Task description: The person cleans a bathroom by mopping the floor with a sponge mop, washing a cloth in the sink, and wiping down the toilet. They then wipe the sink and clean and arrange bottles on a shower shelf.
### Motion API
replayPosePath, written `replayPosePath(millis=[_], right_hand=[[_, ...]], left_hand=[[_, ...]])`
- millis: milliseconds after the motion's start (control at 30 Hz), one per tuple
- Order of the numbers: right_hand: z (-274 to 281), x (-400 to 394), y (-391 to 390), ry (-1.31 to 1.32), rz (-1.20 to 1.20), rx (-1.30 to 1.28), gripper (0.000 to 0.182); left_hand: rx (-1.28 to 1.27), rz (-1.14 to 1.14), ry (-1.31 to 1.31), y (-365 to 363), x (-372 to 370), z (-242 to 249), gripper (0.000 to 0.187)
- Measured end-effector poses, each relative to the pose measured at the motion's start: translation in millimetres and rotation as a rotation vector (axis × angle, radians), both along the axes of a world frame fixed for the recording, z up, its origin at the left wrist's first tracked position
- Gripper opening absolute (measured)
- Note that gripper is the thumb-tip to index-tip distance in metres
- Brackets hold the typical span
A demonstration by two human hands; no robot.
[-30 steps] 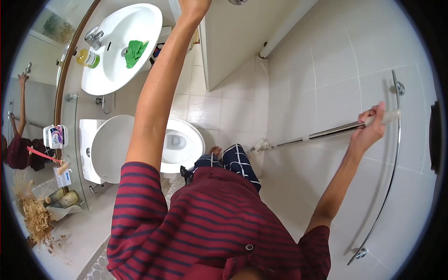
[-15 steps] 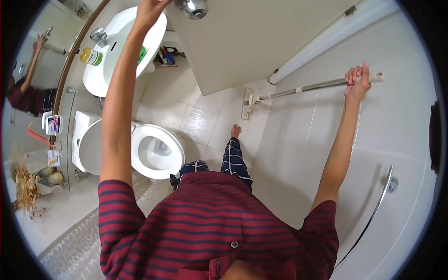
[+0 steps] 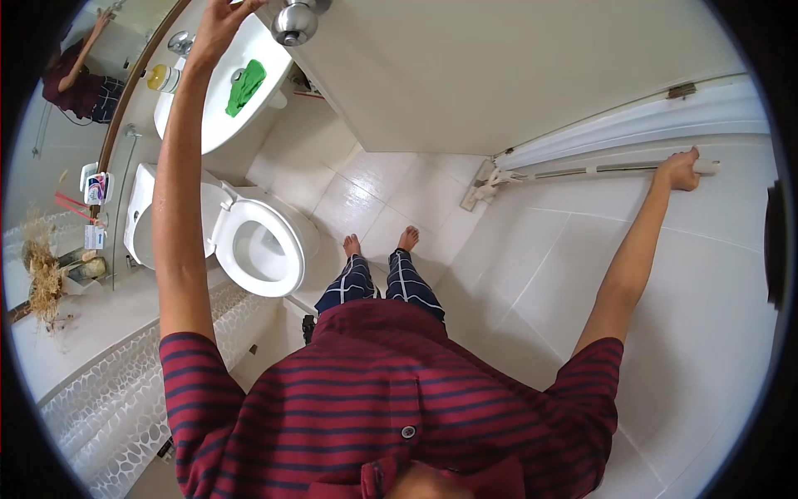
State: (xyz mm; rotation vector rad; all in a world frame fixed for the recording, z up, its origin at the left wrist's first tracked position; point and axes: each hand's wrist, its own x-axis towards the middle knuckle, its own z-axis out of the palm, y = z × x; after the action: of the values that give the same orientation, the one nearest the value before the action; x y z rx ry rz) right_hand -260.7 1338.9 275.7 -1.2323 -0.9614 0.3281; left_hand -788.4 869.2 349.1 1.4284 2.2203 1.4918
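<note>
My right hand [image 3: 682, 170] is closed around the end of a mop's pole [image 3: 623, 168], out at the right by the tiled wall. The pole slants down to a flat mop head [image 3: 480, 186] that rests on the floor close to the door's hinge side. At the top left, my left hand [image 3: 220, 25] reaches up beside the round metal doorknob [image 3: 295, 25]. Its thumb side points toward the knob, but most of the fingers are cut off by the frame's edge. The pale door [image 3: 465, 75] stands ajar.
To the left is a white sink [image 3: 212, 129] holding a green cloth [image 3: 246, 87], with a bottle of yellow liquid [image 3: 162, 78] on its rim. The toilet [image 3: 287, 279] has its lid raised. Dried flowers [image 3: 46, 274] and small packs sit along the ledge. My bare feet [image 3: 407, 239] stand on floor tiles.
The view has shifted, and the knob, with my left hand beside it, now appears farther left. My right hand and the mop appear farther right, with the pole nearer the door frame. Both feet now show.
</note>
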Motion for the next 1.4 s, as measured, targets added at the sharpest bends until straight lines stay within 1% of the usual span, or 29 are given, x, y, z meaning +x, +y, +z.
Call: replayPosePath(millis=[33,67,100,133,200,233,333,400,433,467,533,567,633,667,733,767,867,900,1000,1100,1167,1200,1300,1400], right_hand=[[0,2,10,-0.092,-0.048,0.012,0.028],[-1,3,17,-0.132,-0.048,0.003,0.027],[0,-1,11,-0.171,-0.048,-0.007,0.027],[3,-3,1,-0.214,-0.051,-0.021,0.026],[10,-14,-24,-0.256,0.070,-0.019,0.025],[16,-19,-34,-0.274,0.128,-0.014,0.024],[34,-21,-38,-0.449,-0.099,0.245,0.025],[54,-20,-35,-0.540,-0.119,0.521,0.023],[59,-17,-33,-0.578,-0.118,0.518,0.022],[63,-14,-31,-0.614,-0.117,0.514,0.021],[70,-4,-26,-0.664,-0.104,0.229,0.017],[73,2,-26,-0.607,-0.098,0.277,0.017],[82,-9,-40,-0.481,-0.073,0.375,0.017],[80,-12,-42,-0.460,-0.057,0.350,0.016],[74,-8,-47,-0.432,-0.035,0.287,0.015],[52,16,-18,-0.794,-0.075,0.411,0.016],[62,17,-36,-1.266,-0.296,0.466,0.029],[61,19,-34,-1.243,-0.224,0.366,0.036],[81,-2,-84,-1.436,-0.548,0.272,0.036],[74,19,-76,-1.455,-0.488,0.295,0.038],[62,44,-60,-1.451,-0.431,0.355,0.036],[59,48,-61,-1.414,-0.419,0.388,0.035],[59,32,-89,-1.248,-0.405,0.498,0.029],[53,21,-129,-1.217,-0.500,0.389,0.027]], left_hand=[[0.014,0.005,0.000,2,1,1,0.099],[0.030,0.014,0.001,1,2,2,0.100],[0.022,0.052,-0.020,1,3,2,0.102],[0.029,0.039,-0.022,2,2,1,0.103],[0.043,0.008,-0.021,6,-2,2,0.105],[0.002,0.035,-0.018,6,4,7,0.106],[0.020,0.029,-0.018,8,6,7,0.105],[-0.020,0.110,-0.044,5,2,3,0.102],[-0.045,0.150,-0.057,2,1,1,0.100],[-0.023,0.104,-0.037,1,-1,-1,0.099],[0.022,0.005,0.002,2,0,0,0.095],[-0.009,0.073,-0.032,0,3,0,0.091],[0.034,0.002,0.019,-1,-21,-13,0.071],[0.049,-0.031,0.045,-3,-34,-20,0.062],[0.067,0.021,0.012,-3,-16,-13,0.047],[0.088,0.046,-0.001,1,-10,-9,0.039],[0.069,-0.001,-0.058,-2,-27,-16,0.037],[0.094,0.018,-0.035,3,-17,-13,0.035],[0.163,0.054,0.023,10,19,4,0.031],[0.181,0.058,-0.023,20,17,4,0.030],[0.153,0.102,-0.045,21,10,2,0.027],[0.171,0.081,-0.067,21,5,0,0.027],[0.200,0.048,-0.104,23,-10,-10,0.028],[0.218,0.048,-0.088,24,-18,-13,0.030]])
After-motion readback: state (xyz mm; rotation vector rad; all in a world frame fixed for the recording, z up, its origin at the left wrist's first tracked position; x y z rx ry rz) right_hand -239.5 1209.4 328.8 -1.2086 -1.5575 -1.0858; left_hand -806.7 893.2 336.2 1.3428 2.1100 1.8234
